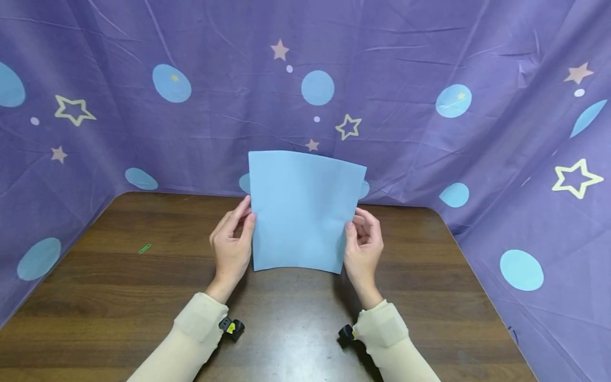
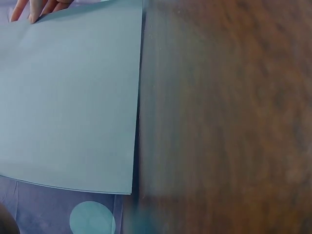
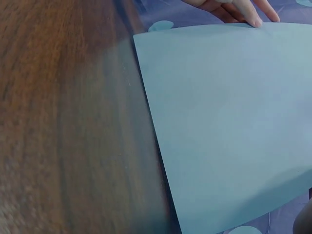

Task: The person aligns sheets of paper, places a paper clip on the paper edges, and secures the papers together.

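Between both hands a light blue sheet of paper point(image 1: 303, 212) is held up, slightly bowed, over the table. My left hand point(image 1: 232, 249) pinches its left edge, thumb in front and fingers behind. On the opposite edge, my right hand point(image 1: 364, 252) grips in the same way. In the left wrist view the paper point(image 2: 73, 102) shows a doubled line along one edge, so it may have more than one layer. The right wrist view has the broad face of the paper point(image 3: 229, 117), with the left hand point(image 3: 236, 9) at its far edge.
A small green paper clip point(image 1: 145, 248) lies on the brown wooden table point(image 1: 119, 307), left of the hands. Behind and at the sides hangs a purple curtain point(image 1: 391, 79) with stars and blue dots. Each sleeve carries a small black wrist camera point(image 1: 232, 328).
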The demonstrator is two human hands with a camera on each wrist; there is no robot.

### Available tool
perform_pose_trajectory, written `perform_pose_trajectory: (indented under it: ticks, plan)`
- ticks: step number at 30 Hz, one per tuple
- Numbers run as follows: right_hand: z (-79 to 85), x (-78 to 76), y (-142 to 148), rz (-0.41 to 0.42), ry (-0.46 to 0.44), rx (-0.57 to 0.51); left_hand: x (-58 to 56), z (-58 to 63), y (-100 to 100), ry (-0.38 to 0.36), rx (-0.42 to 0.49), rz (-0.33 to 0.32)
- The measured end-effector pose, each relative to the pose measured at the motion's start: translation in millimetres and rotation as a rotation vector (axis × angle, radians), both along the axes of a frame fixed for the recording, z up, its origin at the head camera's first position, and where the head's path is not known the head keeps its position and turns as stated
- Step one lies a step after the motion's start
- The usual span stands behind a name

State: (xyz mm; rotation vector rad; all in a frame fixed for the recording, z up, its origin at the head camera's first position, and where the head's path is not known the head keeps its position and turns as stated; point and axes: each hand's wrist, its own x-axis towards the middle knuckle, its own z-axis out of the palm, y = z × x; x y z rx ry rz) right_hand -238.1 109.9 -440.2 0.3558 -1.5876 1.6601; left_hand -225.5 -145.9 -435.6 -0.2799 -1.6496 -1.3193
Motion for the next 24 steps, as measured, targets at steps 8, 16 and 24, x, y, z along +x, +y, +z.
perform_pose_trajectory:
  ticks: [8,16,24]
  plan:
    - [1.3,0.6,0.4,-0.002,-0.007,-0.007,2.9,4.1,2.0,0.0,0.013,-0.011]
    - [-1.1,0.1,1.5,0.009,-0.013,-0.003,7.8,9.3,4.3,-0.014,0.016,-0.018]
    - [-0.4,0.4,1.2,0.011,-0.006,-0.012,2.2,4.0,2.0,-0.009,0.031,-0.011]
